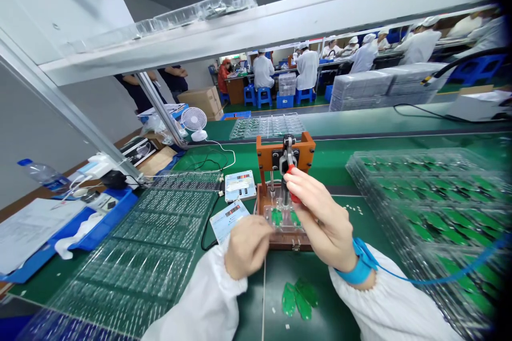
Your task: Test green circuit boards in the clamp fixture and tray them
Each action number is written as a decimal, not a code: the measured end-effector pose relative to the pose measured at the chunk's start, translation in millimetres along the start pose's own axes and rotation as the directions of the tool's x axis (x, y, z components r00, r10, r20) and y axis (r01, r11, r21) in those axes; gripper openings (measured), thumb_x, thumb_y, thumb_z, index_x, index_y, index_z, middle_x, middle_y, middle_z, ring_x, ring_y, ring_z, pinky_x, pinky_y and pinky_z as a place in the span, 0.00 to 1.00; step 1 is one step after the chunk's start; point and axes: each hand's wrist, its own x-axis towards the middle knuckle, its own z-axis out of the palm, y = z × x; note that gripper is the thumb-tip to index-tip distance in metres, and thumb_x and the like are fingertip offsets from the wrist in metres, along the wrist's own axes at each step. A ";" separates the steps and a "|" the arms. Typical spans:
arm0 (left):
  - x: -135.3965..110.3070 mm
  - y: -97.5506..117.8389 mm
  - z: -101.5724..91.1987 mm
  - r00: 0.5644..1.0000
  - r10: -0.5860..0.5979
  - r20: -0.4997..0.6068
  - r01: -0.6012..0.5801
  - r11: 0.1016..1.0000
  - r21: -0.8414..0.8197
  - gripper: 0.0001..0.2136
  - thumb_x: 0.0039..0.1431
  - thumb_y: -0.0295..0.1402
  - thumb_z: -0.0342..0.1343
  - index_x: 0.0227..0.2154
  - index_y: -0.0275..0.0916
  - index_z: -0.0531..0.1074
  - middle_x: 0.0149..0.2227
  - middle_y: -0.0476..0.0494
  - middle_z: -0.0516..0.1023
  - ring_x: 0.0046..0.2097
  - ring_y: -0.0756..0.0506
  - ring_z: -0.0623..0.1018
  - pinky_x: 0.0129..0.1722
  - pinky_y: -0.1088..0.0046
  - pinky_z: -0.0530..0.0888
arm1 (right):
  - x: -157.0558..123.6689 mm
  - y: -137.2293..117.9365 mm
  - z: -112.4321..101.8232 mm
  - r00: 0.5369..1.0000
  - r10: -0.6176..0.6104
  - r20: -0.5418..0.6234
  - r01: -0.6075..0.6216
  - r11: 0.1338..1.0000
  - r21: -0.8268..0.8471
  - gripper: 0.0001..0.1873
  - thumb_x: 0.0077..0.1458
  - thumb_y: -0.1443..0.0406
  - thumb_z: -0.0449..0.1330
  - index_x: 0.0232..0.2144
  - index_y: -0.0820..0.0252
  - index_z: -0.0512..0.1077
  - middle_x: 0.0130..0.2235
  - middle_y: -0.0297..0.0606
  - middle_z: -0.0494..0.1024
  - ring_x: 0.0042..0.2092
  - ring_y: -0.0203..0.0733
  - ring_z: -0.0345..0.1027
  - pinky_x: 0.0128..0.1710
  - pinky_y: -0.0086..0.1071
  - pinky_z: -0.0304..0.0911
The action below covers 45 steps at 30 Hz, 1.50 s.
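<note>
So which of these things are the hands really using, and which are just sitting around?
In use:
- right hand gripping the red lever handle
- left hand at the wooden press jig
- green boards in the jig

Lying about:
- small fan
- water bottle
- loose green boards
- stacked trays

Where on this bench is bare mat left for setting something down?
Bare green mat lies between the test fixture and the stacked trays on the right. A smaller patch lies around the loose green boards. The left side is crowded by empty clear trays.
</note>
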 end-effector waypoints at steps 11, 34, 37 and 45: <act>35.0 -96.8 -63.6 0.238 -0.765 0.598 0.313 0.644 0.698 0.59 0.45 0.57 0.70 0.74 0.41 0.46 0.76 0.33 0.30 0.75 0.25 0.32 0.72 0.44 0.44 | 0.9 -0.2 1.4 1.000 -0.002 -0.005 0.002 0.999 0.035 0.36 0.62 0.79 0.55 0.68 0.46 0.63 0.64 0.36 0.73 0.69 0.48 0.61 0.67 0.49 0.67; 46.7 -103.0 -70.2 0.139 -0.773 0.619 0.210 0.634 0.744 0.63 0.42 0.59 0.69 0.75 0.38 0.43 0.76 0.33 0.28 0.74 0.24 0.32 0.72 0.44 0.44 | -0.1 1.6 3.6 1.000 -0.019 -0.001 0.019 0.999 0.027 0.37 0.62 0.79 0.55 0.68 0.45 0.62 0.63 0.37 0.74 0.69 0.51 0.62 0.65 0.54 0.68; 45.3 -105.3 -71.6 0.123 -0.770 0.626 0.202 0.637 0.744 0.64 0.40 0.59 0.70 0.75 0.38 0.42 0.76 0.32 0.29 0.74 0.24 0.32 0.71 0.43 0.45 | -0.5 2.2 4.0 1.000 -0.018 0.004 0.018 0.999 0.033 0.37 0.62 0.79 0.55 0.68 0.46 0.62 0.63 0.37 0.74 0.69 0.50 0.61 0.66 0.52 0.67; 39.7 -112.4 -72.7 0.083 -0.770 0.633 0.221 0.633 0.742 0.68 0.38 0.64 0.68 0.75 0.39 0.38 0.75 0.32 0.26 0.74 0.23 0.31 0.71 0.40 0.45 | 0.1 2.1 3.1 0.999 -0.036 0.000 0.036 0.999 0.037 0.37 0.62 0.81 0.54 0.68 0.49 0.62 0.63 0.38 0.73 0.70 0.47 0.60 0.68 0.47 0.64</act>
